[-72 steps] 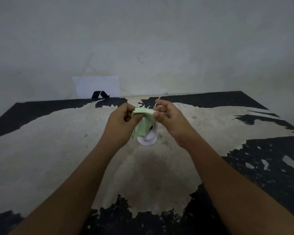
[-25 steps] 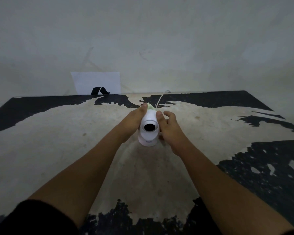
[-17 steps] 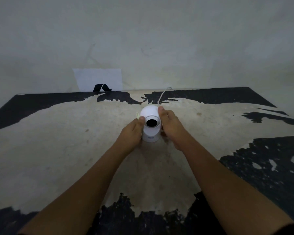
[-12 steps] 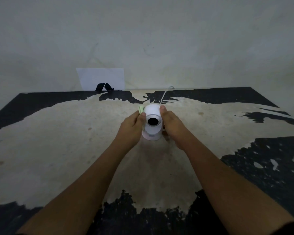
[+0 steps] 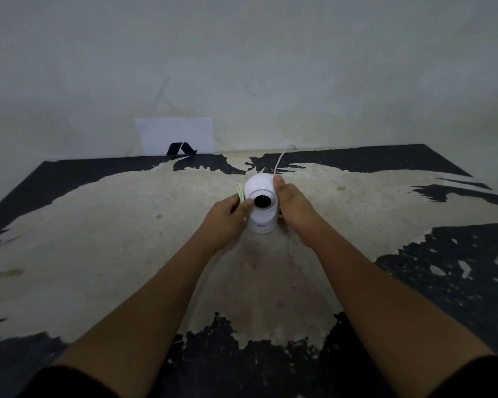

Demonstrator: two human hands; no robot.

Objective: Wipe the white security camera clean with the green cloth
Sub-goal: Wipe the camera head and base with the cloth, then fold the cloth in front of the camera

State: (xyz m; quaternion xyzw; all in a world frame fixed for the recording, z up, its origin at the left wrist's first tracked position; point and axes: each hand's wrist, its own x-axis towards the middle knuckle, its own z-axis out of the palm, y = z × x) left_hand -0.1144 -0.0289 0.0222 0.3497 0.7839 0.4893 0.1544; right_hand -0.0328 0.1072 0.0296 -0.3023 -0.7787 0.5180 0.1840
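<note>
A person's left hand (image 5: pixel 227 216) pinches the green cloth (image 5: pixel 240 193) against the left side of the white camera (image 5: pixel 261 205), standing mid-table (image 5: pixel 98 239); moments earlier the cloth covered its front. The right hand (image 5: pixel 292 205) clasps the other side, cable (image 5: pixel 281 159) trailing behind. Wiping appears to have shifted sideways.

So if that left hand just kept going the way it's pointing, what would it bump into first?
The left hand, holding the green cloth, points toward the white security camera and already seems to touch its side, so it would press against that first.
</note>
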